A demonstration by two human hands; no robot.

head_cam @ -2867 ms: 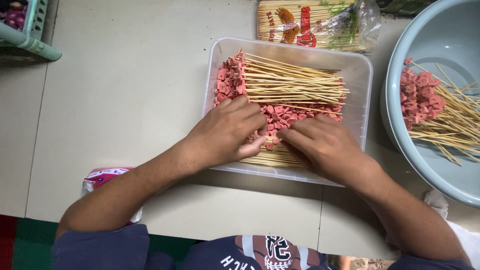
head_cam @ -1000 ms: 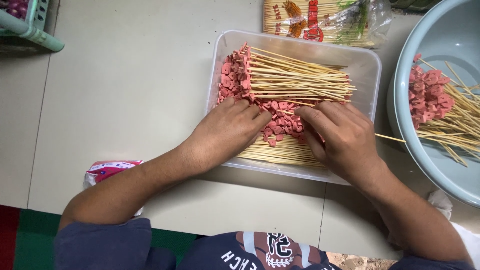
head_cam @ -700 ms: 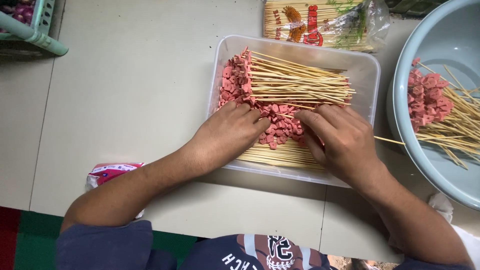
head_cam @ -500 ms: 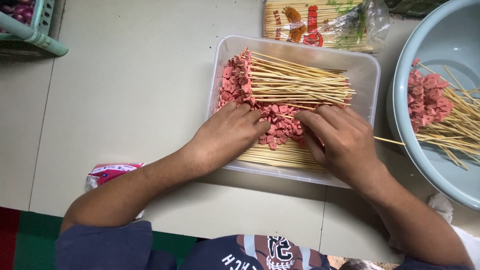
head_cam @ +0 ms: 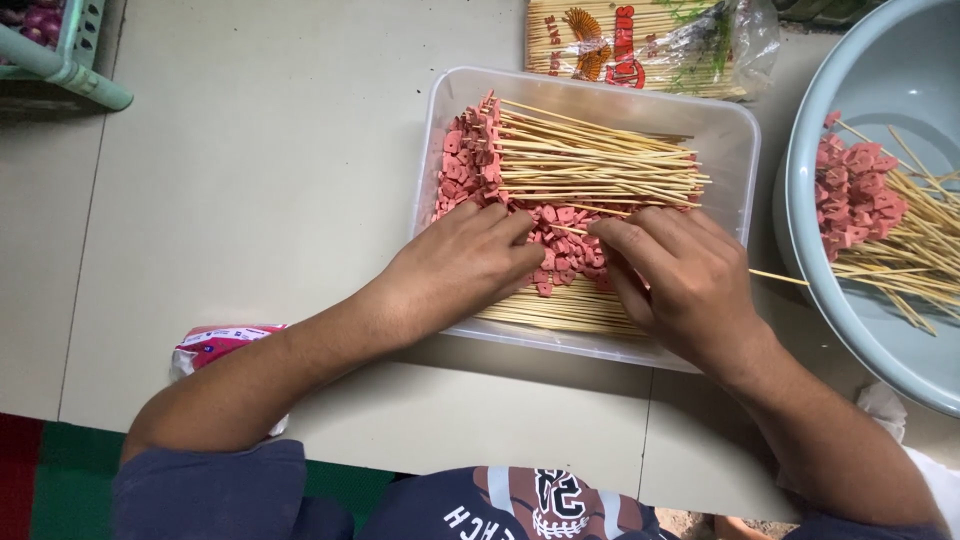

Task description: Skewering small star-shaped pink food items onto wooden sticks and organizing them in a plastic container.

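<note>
Nearest you, at the left edge of the pale grey counter point(head_cam: 250, 180), a crumpled pink and white plastic packet point(head_cam: 215, 343) lies half under your left forearm.

Your left hand point(head_cam: 462, 262) rests palm down over the near rim of the clear rectangular plastic tub point(head_cam: 735, 140), fingers curled loosely, their tips on the loose pink sausage pieces point(head_cam: 560, 245) in the middle of the tub. Whether it grips a piece, you cannot tell from this angle. Your right hand point(head_cam: 680, 275) lies just beside it, fingers bent with the tips pressed into the same heap; a thin bamboo skewer point(head_cam: 775, 277) sticks out from under it toward the right, but the grip itself is hidden.

Under both hands, along the tub's near wall, lies a flat row of bare bamboo sticks point(head_cam: 560, 312). Beyond the heap, a bundle of finished skewers with pink pieces on their left ends point(head_cam: 560, 160) fills the far half of the tub.

To the right, a pale blue round plastic basin point(head_cam: 880, 60) holds more loaded skewers point(head_cam: 880, 215). Behind the tub lies a clear bag of bamboo sticks with red and yellow print point(head_cam: 640, 45). At the far left corner stands a mint green plastic basket point(head_cam: 70, 60).
</note>
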